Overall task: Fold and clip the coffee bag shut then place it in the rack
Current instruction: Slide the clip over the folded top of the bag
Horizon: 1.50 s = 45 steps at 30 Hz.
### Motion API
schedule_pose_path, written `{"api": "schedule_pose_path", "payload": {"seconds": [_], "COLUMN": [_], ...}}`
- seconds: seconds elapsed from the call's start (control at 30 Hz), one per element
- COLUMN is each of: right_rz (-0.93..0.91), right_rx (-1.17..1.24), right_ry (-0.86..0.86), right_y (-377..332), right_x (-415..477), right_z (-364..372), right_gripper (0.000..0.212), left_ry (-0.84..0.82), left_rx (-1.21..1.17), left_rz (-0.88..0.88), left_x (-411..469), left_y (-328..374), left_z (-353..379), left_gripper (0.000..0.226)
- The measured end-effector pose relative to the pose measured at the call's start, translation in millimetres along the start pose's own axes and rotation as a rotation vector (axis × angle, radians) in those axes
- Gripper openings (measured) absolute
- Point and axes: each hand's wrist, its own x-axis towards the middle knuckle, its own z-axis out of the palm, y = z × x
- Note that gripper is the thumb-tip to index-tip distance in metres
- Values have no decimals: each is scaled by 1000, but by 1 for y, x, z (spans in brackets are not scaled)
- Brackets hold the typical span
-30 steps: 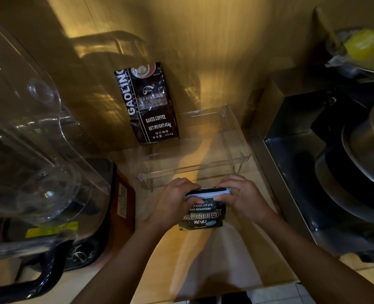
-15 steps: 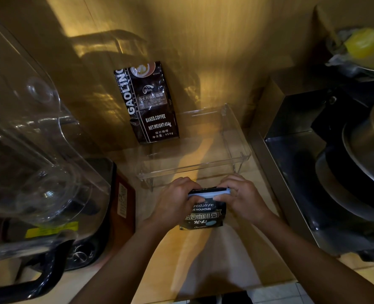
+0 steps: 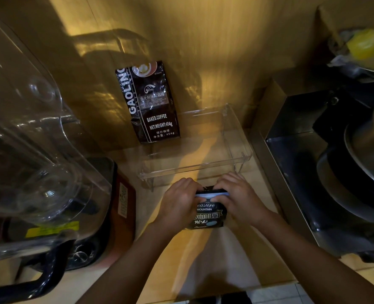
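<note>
A small black coffee bag (image 3: pixel 209 213) with white lettering stands on the wooden counter, just in front of a clear plastic rack (image 3: pixel 194 166). A pale blue clip (image 3: pixel 211 194) runs across its folded top. My left hand (image 3: pixel 179 201) grips the bag's left side and top, my right hand (image 3: pixel 239 197) grips the right end of the clip and bag. A larger black coffee bag (image 3: pixel 149 102) stands in the rack's back left corner, leaning on the wall.
A blender with a clear jug (image 3: pixel 28 150) and black handle fills the left side. To the right sits a steel box (image 3: pixel 291 137) with stacked metal pans (image 3: pixel 366 159). A yellow-filled bowl (image 3: pixel 366 47) is at the top right. The counter's front edge (image 3: pixel 225 290) lies below my arms.
Both hands have closed in a little over the bag's top, and more of the folded top shows above the clip. The bag stays in the same spot.
</note>
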Motion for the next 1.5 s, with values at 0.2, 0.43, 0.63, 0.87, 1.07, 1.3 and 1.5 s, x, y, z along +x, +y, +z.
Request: {"api": "schedule_pose_path", "payload": {"seconds": [0.2, 0.43, 0.63, 0.87, 1.07, 1.3, 1.5], "right_rz": [-64, -92, -102, -114, -157, -255, -291], "right_rx": [-103, -188, -194, -175, -338, -359, -359], "right_ry": [22, 0, -1, 6, -71, -34, -40], "right_y": [-8, -5, -1, 0, -5, -13, -9], "right_x": [-3, -2, 0, 2, 12, 16, 10], "right_z": [4, 8, 5, 2, -2, 3, 1], "right_gripper": [20, 13, 8, 21, 26, 28, 26], "left_ry": [-25, -33, -60, -40, 13, 36, 41], "left_rx": [46, 100, 57, 135, 130, 44, -27], "left_rz": [29, -15, -70, -71, -83, -102, -144], "left_x": [3, 5, 11, 1, 1, -6, -13], "left_y": [2, 8, 0, -5, -1, -10, -16], "left_z": [-1, 9, 1, -4, -1, -4, -10], "left_gripper": [17, 23, 18, 15, 26, 17, 14]}}
